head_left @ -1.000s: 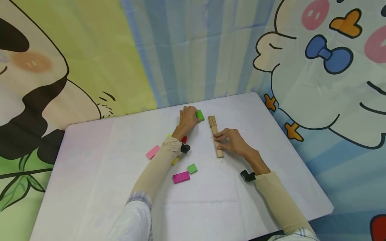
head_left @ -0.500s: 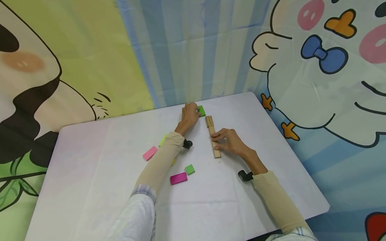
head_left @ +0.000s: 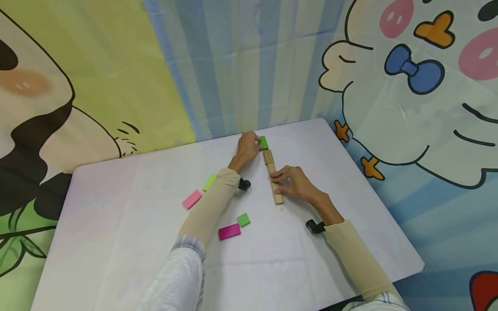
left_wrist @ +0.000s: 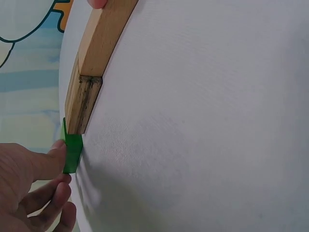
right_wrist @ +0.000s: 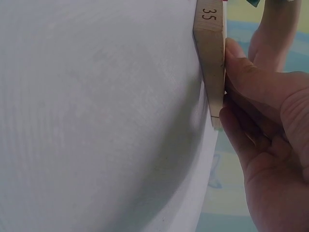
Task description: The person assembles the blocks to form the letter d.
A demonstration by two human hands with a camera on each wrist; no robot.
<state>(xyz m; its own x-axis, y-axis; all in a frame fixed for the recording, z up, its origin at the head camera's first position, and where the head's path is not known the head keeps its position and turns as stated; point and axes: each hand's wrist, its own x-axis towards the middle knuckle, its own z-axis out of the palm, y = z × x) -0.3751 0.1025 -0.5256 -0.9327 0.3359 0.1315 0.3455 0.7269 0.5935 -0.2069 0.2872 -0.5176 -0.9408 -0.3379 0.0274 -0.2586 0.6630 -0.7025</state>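
Observation:
My left hand [head_left: 247, 149] pinches a green block [head_left: 263, 142] near the far table edge. In the left wrist view the thumb lies on the green block [left_wrist: 74, 153], right at the end of a short wooden block [left_wrist: 83, 104]. That short block lines up with a longer wooden block [head_left: 278, 199], forming a straight row. My right hand [head_left: 296, 183] holds the longer block, its thumb and fingers bent onto it. The number 35 shows on the near end of this wooden block [right_wrist: 208, 17] in the right wrist view.
Left of the row, on the white table [head_left: 116, 233], lie a pink block [head_left: 192, 200] and a yellow-green block [head_left: 209, 182], partly beside the left sleeve. Nearer are a magenta block [head_left: 229, 232] and a small green block [head_left: 244, 220]. A cartoon-printed curtain [head_left: 233, 65] hangs behind the table.
My left hand has moved the green block slightly farther back and up to the far end of the wooden row. My right hand has stayed on the longer wooden block.

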